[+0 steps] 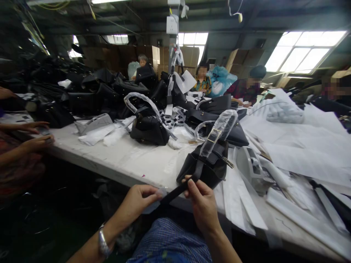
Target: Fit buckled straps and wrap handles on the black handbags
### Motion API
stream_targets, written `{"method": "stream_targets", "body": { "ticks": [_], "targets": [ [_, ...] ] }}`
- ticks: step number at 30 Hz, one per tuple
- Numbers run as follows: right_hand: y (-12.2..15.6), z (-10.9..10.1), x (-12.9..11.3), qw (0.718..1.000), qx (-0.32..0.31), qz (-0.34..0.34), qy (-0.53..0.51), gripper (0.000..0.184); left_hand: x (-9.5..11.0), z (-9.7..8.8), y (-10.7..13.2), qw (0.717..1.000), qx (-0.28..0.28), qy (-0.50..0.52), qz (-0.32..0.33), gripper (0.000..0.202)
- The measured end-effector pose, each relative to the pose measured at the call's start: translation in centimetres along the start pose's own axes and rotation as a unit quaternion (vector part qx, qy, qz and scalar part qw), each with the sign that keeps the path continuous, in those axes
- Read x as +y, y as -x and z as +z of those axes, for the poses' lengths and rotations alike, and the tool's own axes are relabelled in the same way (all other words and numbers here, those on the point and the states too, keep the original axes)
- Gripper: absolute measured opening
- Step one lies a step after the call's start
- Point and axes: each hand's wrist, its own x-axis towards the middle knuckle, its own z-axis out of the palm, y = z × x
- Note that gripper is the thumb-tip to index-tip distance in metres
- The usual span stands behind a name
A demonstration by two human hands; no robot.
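Note:
A black handbag (214,171) rests at the table's near edge. See-through plastic film (227,118) wraps its raised handle, around a gold buckle (214,135). From the bag a black strap (175,193) runs down over the edge toward my lap. My right hand (202,201) pinches this strap close to the bag, thumb on top. To its left, my left hand (144,197) has thumb and forefinger pressed together on a thin piece of translucent plastic film (153,206) beside the strap. The strap's lower end is hidden in the dark below the table.
The white table (123,155) carries another black handbag (149,129) with a wrapped handle. White paper strips (238,201) and a tape dispenser (248,160) lie right of my bag. A co-worker's hands (35,142) are at the left edge. Several people sit across, behind piled bags.

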Motion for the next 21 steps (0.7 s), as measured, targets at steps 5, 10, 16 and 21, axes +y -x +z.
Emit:
{"method": "stream_targets", "body": {
  "ticks": [5,10,16,21],
  "targets": [
    [-0.5,1.5,0.2,0.998,0.056,-0.032,-0.001,0.032,0.0,-0.2,1.0,0.999,-0.016,0.012,-0.04,0.028],
    [-0.8,1.8,0.2,0.997,0.069,-0.044,0.018,0.036,-0.3,-0.5,1.3,0.998,-0.042,0.023,-0.045,0.03],
    [-0.9,1.5,0.6,0.997,0.055,-0.037,0.047,0.035,-0.4,-0.6,1.6,0.996,-0.041,0.061,-0.045,0.031],
    [-0.6,1.6,0.0,0.995,0.016,-0.021,0.101,0.033,-0.2,-0.3,1.6,0.993,-0.044,0.099,-0.04,0.033]
  ]
}}
